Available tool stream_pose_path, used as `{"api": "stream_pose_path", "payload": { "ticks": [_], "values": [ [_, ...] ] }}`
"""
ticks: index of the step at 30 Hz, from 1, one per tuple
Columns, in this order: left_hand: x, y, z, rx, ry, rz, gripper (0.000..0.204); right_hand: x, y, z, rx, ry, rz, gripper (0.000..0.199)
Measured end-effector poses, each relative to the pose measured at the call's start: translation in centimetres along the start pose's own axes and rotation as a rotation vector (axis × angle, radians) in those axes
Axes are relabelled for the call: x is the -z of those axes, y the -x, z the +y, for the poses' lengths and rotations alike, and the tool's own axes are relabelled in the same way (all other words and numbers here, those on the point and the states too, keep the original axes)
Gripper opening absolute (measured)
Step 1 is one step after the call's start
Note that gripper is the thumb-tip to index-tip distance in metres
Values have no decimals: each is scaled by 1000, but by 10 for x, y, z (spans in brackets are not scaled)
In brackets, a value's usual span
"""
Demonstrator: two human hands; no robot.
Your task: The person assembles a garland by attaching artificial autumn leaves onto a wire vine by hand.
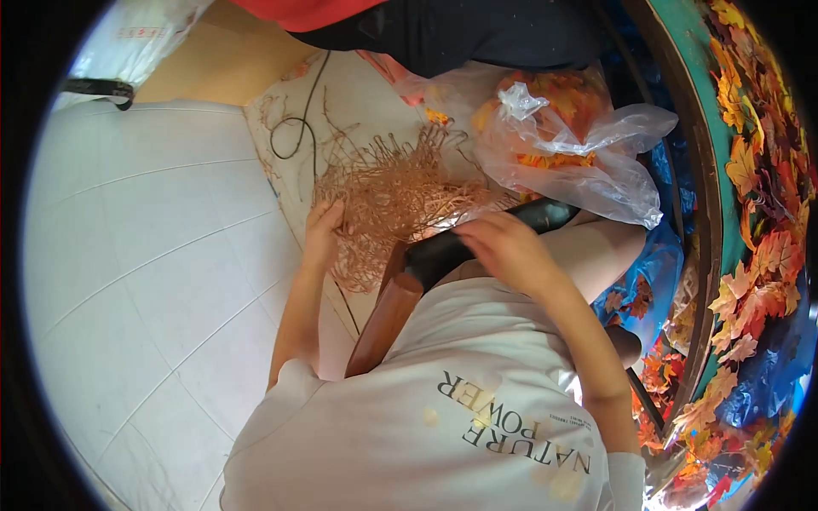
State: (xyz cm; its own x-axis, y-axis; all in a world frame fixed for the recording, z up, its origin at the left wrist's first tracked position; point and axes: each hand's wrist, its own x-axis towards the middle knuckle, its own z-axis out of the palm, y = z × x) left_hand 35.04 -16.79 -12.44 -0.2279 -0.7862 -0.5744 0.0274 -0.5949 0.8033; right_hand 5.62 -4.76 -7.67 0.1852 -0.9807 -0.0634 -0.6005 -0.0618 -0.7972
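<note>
Left hand (pixel 322 232) with fingers curled into a tangle of tan twigs (pixel 388 200) on the pale sheet (pixel 341 102), right hand (pixel 503 247) closed over a black tube (pixel 477 238) (beside a brown wooden post (pixel 383 319)), clear plastic bag (pixel 579 153) of orange leaves just behind

One head-worn fisheye view looks steeply down, close over the twig bundle (pixel 388 200), tiled floor (pixel 145 255) to its left.
</note>
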Motion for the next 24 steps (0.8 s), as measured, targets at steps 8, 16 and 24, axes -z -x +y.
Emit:
{"api": "stream_pose_path", "payload": {
  "ticks": [8, 16, 24],
  "values": [
    [-21, 35, 10, -280, 133, 129, 32, -99, -47, -15, 244, 399, -56, 12],
    [54, -63, -37, -116, 674, 702, 20, -95, -37, -30, 246, 195, -54, 13],
    [225, -111, -40, -170, -1371, 914, 13, -39, 8, -1, -285, -643, 89, 16]
  ]
}}
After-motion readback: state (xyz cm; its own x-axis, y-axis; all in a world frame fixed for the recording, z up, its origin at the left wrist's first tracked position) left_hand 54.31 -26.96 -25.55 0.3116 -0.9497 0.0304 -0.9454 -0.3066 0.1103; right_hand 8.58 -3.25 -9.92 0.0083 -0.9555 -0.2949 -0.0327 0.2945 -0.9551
